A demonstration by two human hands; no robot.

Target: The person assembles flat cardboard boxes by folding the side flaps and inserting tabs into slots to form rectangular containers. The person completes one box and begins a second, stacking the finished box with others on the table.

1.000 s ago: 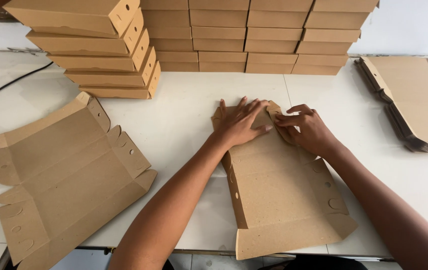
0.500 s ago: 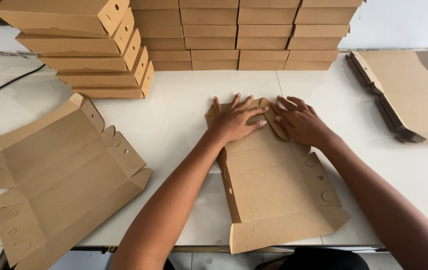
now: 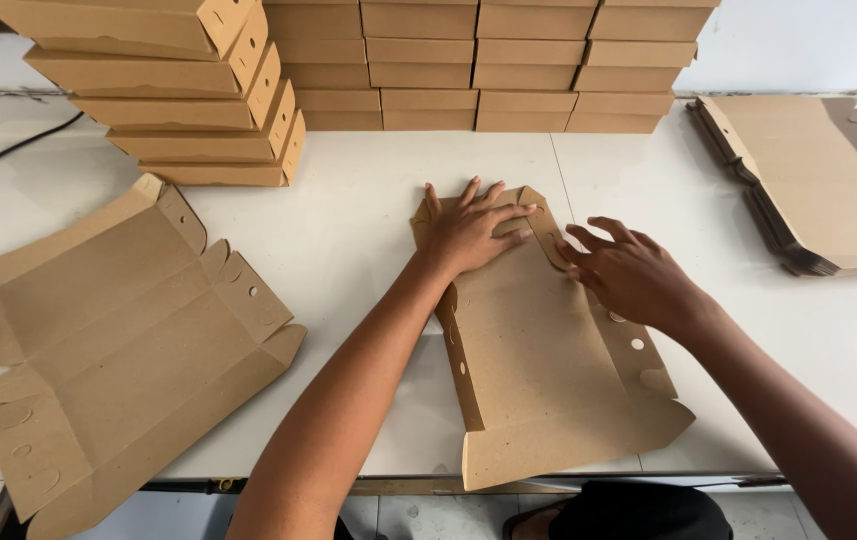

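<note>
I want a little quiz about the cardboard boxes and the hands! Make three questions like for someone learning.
1. True or false: the left hand lies flat on the box blank.
2. Where do the folded boxes stand: A) at the table's far side, B) on the floor?
3. What lies on the table at the far right?

Key:
1. True.
2. A.
3. A pile of flat blanks.
</note>
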